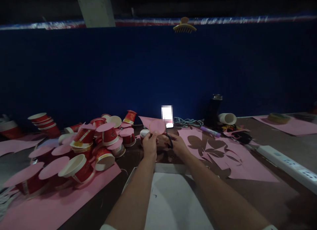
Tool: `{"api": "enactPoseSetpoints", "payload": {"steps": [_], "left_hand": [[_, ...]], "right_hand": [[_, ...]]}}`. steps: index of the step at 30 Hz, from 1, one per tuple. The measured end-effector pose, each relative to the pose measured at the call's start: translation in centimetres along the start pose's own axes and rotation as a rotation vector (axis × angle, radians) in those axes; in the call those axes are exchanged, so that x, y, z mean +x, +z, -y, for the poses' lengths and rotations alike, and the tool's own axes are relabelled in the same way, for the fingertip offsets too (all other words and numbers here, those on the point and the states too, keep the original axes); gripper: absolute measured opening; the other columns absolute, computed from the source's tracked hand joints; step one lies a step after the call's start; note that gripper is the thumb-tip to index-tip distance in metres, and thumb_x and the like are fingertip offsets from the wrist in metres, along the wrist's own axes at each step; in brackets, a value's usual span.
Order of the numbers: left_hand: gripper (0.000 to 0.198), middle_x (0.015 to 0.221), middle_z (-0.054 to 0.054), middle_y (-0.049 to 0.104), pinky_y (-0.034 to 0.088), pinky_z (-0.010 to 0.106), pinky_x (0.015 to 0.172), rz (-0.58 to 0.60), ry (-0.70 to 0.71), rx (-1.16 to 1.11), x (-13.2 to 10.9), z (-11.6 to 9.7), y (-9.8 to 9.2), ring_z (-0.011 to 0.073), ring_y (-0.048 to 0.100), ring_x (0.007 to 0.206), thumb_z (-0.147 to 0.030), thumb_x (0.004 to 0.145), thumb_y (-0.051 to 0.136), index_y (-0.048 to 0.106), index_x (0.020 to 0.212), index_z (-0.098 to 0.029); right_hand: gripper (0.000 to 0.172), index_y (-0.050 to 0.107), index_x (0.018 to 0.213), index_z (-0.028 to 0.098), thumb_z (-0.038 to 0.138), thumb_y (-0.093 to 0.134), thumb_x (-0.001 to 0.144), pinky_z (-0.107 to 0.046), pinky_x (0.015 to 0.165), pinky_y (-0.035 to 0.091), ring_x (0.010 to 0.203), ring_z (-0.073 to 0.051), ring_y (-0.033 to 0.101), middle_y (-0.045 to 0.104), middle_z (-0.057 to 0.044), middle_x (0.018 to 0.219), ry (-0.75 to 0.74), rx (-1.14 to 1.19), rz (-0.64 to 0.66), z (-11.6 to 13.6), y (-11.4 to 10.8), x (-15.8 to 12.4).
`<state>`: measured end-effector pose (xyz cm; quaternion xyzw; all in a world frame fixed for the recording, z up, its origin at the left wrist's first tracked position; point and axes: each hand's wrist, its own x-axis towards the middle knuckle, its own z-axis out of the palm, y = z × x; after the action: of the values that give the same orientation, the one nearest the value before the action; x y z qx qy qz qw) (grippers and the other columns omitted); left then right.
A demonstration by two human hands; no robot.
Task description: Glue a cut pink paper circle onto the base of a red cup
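**Pink paper at the scissors, a heap of cups already capped**

Both hands met near the far side of the counter (272, 193). The left hand (150, 144) pinched the lower edge of a pink paper piece (155, 126), holding it up just in front of a lit phone (167, 116). The right hand (177, 144) was clenched around the black handles of the scissors (170, 140), just beside the paper. It was too dark to tell whether the blades touched it.

Judging by the counter, much of the work looked done. To the left lay a pile of red paper cups (99, 142), many with pink discs over their mouths, though several were open. To the right, a pink sheet (235, 164) showed a cluster of cut-out holes, with plenty of uncut paper around them. A white tray (173, 197) sat between the forearms.

Further right lay a power strip (287, 160), a purple marker (210, 131) and a dark flask (213, 109)
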<state>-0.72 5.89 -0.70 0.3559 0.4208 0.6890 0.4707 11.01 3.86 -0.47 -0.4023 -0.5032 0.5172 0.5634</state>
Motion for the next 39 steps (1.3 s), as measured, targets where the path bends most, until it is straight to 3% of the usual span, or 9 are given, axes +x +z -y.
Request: {"api": "enactPoseSetpoints", "payload": {"steps": [30, 39], "left_hand": [[0.030, 0.053, -0.006, 0.047, 0.032, 0.016, 0.044, -0.036, 0.018, -0.045, 0.7, -0.4, -0.4, 0.0045, 0.042, 0.046, -0.039, 0.060, 0.070, 0.058, 0.072, -0.014], [0.030, 0.053, -0.006, 0.048, 0.031, 0.016, 0.043, -0.041, 0.020, -0.048, 0.9, -0.5, -0.5, 0.0042, 0.041, 0.044, -0.040, 0.061, 0.069, 0.058, 0.071, -0.014]], "right_hand": [[0.054, 0.071, 0.098, 0.011, 0.046, 0.076, 0.058, -0.022, 0.049, 0.035, 0.048, -0.009, 0.046, 0.052, 0.003, 0.050, 0.030, -0.101, 0.009, 1.9, 0.5, -0.8], [0.055, 0.070, 0.101, 0.012, 0.046, 0.076, 0.058, -0.023, 0.049, 0.035, 0.048, -0.009, 0.046, 0.051, 0.003, 0.051, 0.037, -0.097, 0.021, 1.5, 0.3, -0.5]]}}
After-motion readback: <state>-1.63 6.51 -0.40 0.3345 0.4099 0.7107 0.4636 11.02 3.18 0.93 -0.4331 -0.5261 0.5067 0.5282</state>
